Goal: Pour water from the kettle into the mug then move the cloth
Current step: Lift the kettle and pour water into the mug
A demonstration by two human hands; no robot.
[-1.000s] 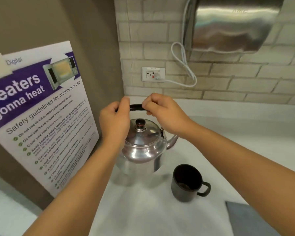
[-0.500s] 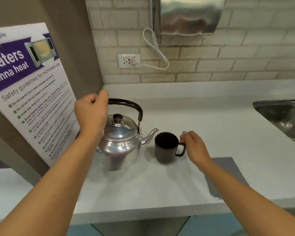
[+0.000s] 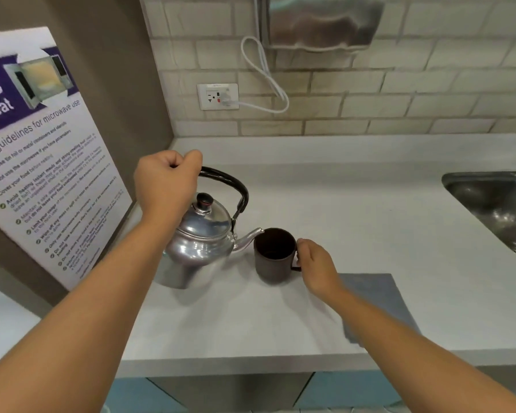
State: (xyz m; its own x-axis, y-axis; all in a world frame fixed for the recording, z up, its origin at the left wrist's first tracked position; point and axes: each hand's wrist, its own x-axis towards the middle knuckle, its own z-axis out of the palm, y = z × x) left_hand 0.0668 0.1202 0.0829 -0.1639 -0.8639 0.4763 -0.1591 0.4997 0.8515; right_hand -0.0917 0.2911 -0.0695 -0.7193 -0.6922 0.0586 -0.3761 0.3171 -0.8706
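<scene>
A shiny metal kettle with a black arched handle is lifted and tilted to the right, its spout tip touching the rim of a dark brown mug. My left hand is closed around the left end of the kettle's handle. The mug stands upright on the white counter. My right hand grips the mug's handle from the right. A grey cloth lies flat on the counter behind my right forearm, partly hidden by it. No water stream is visible.
A metal sink is set into the counter at the far right. A microwave safety poster leans on the left wall. A socket with a white cable and a steel wall unit are on the tiled wall.
My right hand left the kettle handle a second ago and went down to the mug's handle. The kettle has since tipped further to the right, bringing its spout to the mug's rim.
</scene>
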